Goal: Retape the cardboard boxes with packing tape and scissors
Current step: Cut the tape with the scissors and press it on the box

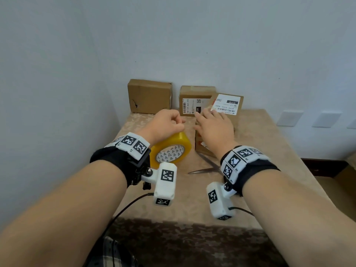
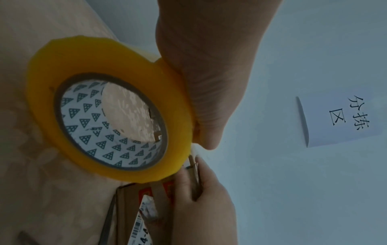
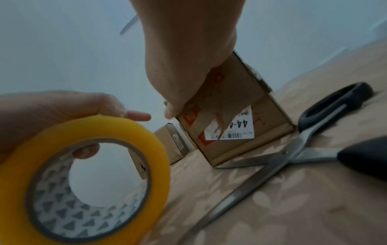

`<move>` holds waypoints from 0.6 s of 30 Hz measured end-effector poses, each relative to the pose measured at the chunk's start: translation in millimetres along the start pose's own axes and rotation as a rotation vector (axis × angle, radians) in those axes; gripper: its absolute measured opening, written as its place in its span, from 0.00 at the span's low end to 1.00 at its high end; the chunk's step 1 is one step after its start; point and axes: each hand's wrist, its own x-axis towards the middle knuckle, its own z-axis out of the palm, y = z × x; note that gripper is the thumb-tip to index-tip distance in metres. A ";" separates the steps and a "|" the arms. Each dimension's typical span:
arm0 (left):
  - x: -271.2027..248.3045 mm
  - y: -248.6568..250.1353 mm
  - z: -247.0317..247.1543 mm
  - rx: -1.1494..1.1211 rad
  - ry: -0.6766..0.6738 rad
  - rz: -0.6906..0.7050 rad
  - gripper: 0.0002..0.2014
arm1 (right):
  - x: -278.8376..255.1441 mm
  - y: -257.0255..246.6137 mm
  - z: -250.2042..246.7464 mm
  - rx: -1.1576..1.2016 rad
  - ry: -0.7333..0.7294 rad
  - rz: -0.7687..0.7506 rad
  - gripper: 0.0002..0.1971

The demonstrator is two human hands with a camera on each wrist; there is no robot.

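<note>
Left hand [image 1: 166, 125] grips glossy yellow tape roll [image 1: 171, 151]; right hand [image 1: 215, 127] steadies cardboard box [image 3: 236, 126].

We see even, soft daylight in the head view, with wide-angle bending at its edges. Both wrist views look dimmer and bluish; the tape roll [image 3: 83, 180] is blurred up close, perhaps from motion.
</note>
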 end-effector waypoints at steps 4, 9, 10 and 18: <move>-2.6 -3.0 -4.2 -0.012 0.053 -0.047 0.01 | -5.3 5.5 -1.1 -0.063 -0.007 -0.066 0.35; -5.4 -1.1 -8.7 0.006 0.162 -0.040 0.03 | -15.9 27.1 -23.9 0.105 -0.093 -0.156 0.35; -5.6 -0.1 -9.3 0.009 0.189 -0.034 0.04 | -20.0 32.0 -26.9 0.136 -0.114 -0.170 0.35; 3.2 -4.4 14.1 0.005 0.200 0.060 0.06 | -35.2 32.4 -22.2 0.284 0.019 -0.164 0.26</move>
